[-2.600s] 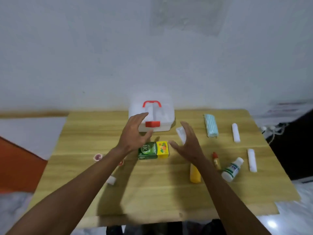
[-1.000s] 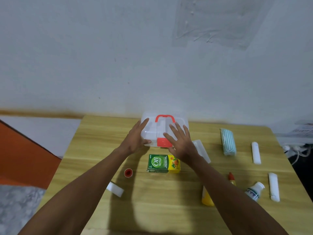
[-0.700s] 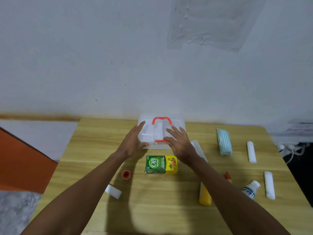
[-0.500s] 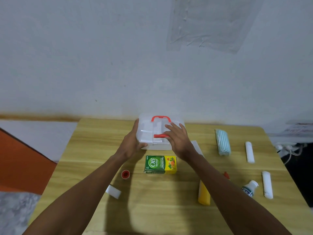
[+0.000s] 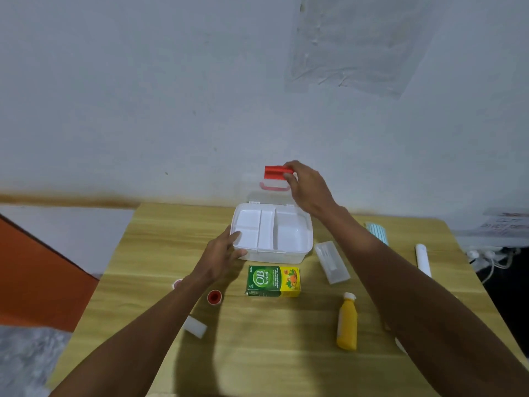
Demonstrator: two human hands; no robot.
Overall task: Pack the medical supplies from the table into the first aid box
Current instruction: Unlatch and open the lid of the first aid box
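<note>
The white first aid box [image 5: 297, 255] stands open at the table's far middle, its divided tray bare. Its clear lid [image 5: 254, 187] is swung up toward the wall, with the red latch on its top edge. My right hand [image 5: 307, 187] grips that latch edge and holds the lid up. My left hand [image 5: 221, 255] presses the box's near-left corner. A green and yellow OB herbal carton [image 5: 273, 281] lies just in front of the box. A yellow bottle [image 5: 347, 322], a clear flat case [image 5: 332, 262] and a white roll [image 5: 423, 259] lie to the right.
A small red-capped pot [image 5: 214, 297] and a white roll [image 5: 195, 327] lie near my left forearm. A stack of blue face masks [image 5: 378, 232] sits at the far right. The wooden table [image 5: 266, 345] stands against the wall; cables hang off its right side.
The lid was shut with both hands resting on it. My right hand unlatched it and swung it up and back, while my left hand moved to the box's near-left corner.
</note>
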